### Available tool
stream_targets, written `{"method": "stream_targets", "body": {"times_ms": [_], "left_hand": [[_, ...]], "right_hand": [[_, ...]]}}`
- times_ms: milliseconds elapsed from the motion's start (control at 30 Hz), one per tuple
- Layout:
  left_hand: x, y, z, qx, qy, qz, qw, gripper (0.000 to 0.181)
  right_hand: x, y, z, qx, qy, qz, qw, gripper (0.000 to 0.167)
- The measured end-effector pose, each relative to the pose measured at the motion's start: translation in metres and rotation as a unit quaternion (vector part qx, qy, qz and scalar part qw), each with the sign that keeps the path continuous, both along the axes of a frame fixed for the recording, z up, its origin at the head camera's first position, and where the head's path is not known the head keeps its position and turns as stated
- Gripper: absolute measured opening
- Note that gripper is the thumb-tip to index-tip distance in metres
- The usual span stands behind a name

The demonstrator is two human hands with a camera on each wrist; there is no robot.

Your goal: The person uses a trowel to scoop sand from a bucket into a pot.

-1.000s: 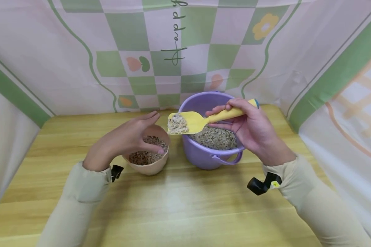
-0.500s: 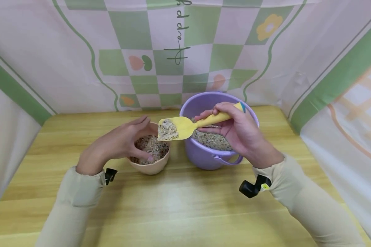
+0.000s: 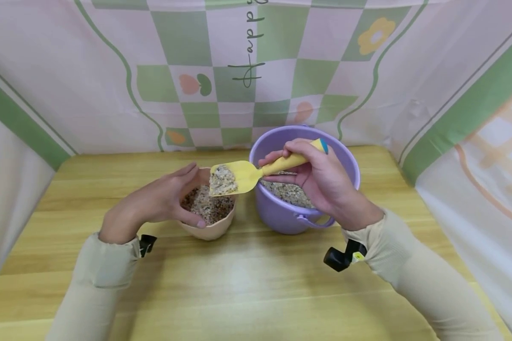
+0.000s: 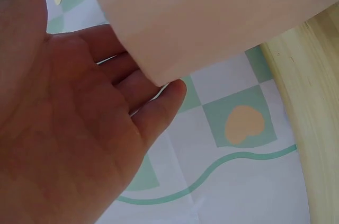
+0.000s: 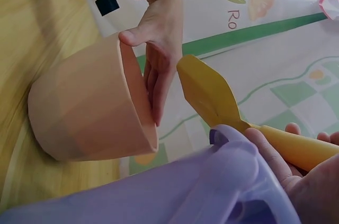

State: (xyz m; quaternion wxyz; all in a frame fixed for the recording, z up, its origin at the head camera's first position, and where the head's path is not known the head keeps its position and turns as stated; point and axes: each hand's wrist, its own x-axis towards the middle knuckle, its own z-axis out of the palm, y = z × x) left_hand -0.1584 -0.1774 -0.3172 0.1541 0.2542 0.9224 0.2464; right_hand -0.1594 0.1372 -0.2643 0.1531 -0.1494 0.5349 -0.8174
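My right hand (image 3: 330,184) grips the yellow handle of a small shovel (image 3: 248,176), palm up, above the purple bucket (image 3: 281,219). On the shovel's blade lies a heap of pale, coarse grit (image 3: 223,180). The blade is level over the right part of a pale pink flowerpot (image 3: 213,231), which holds darker mixed grit (image 3: 211,206). My left hand (image 3: 147,203) holds the pot from its left side, thumb at the near rim and fingers round the far side. In the left wrist view the pot's wall (image 4: 212,17) hides some fingertips.
The bucket stands right of the pot, partly filled with pale grit (image 3: 292,194), its handle (image 3: 317,222) hanging at the front. Both stand on a wooden table (image 3: 239,284). A checked cloth (image 3: 234,113) hangs behind the table.
The shovel with its grit has moved left from the bucket to over the pot. My left hand has shifted slightly left and settled round the pot's side.
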Motion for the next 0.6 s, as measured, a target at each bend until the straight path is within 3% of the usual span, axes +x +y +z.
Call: {"method": "stream_targets", "body": {"times_ms": [133,367,600], "left_hand": [[0.0,0.0,0.0,0.004,-0.011,0.01,0.9999,0.127],[0.002,-0.002,-0.001,0.009,0.004,-0.007,0.9999,0.123],[0.0,-0.002,-0.006,0.008,0.005,0.004,0.9999,0.132]], "right_hand": [[0.0,-0.004,0.001,0.01,0.007,0.001,0.9999,0.032],[0.0,-0.01,0.002,0.02,0.007,-0.007,0.9998,0.032],[-0.001,-0.017,0.0,0.036,0.014,-0.021,0.999,0.03]]}}
